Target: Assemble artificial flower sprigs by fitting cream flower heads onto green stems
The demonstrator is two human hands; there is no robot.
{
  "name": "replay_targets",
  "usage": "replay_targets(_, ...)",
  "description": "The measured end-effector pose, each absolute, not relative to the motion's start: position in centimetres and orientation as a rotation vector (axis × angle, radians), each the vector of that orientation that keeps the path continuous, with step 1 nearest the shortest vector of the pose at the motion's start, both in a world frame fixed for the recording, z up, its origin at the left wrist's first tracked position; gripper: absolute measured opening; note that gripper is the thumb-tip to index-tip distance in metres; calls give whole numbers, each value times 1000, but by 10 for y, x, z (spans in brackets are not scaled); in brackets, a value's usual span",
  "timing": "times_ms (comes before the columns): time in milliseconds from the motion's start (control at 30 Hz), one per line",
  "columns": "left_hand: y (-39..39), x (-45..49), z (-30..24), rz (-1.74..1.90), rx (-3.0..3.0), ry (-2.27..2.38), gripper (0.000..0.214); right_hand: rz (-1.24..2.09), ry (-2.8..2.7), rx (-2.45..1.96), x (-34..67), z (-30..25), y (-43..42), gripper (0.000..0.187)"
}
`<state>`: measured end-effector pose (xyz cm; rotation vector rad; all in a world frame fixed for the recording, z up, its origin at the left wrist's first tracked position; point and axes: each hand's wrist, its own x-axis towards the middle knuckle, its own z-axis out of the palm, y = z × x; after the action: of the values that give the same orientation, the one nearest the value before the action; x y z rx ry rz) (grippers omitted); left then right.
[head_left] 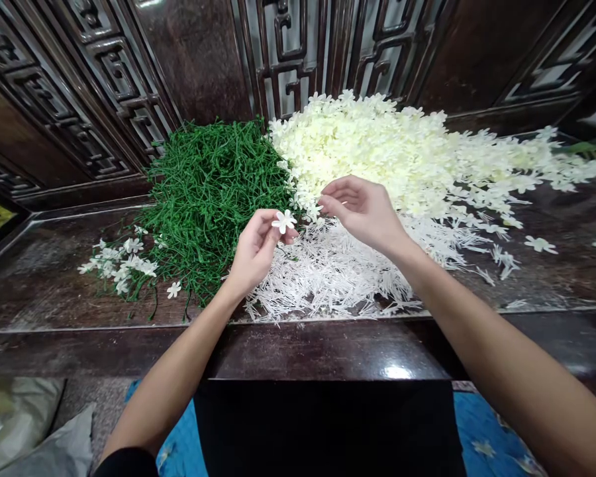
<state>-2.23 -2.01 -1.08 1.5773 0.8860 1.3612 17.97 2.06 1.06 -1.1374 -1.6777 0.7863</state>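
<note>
L hand (255, 246) holds 1 flwr (283, 222); bag (34, 416) contents unclear.

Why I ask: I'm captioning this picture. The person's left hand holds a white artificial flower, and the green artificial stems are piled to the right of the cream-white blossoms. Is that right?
Not quite: the green artificial stems are piled to the left of the cream-white blossoms, as the head view shows. The left hand does hold a white artificial flower.

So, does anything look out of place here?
Slightly: a lone flower lies at right, apart from the flower pile, and a few white sticks lie scattered beyond their heap. No damage stands out.
</note>
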Motion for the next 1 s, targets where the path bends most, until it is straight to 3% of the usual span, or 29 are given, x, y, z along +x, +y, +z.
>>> replay_targets(200,-16,-23,-9,1305,1103,950,7,310,-2312,-1229,179,-13,25,32)
replay_targets(400,-16,-24,0,1258,790,921,6,173,-2520,-1309,181,-26,26,45)
replay_targets(567,-18,-22,6,1184,696,882,11,198,-2520,-1319,182,-28,29,45)
replay_targets(767,-18,-23,4,1165,635,866,34,166,-2355,-1277,182,-24,32,31)
replay_targets(1000,-20,-23,1,1143,748,885,47,658,-1974,-1129,177,-5,23,20)
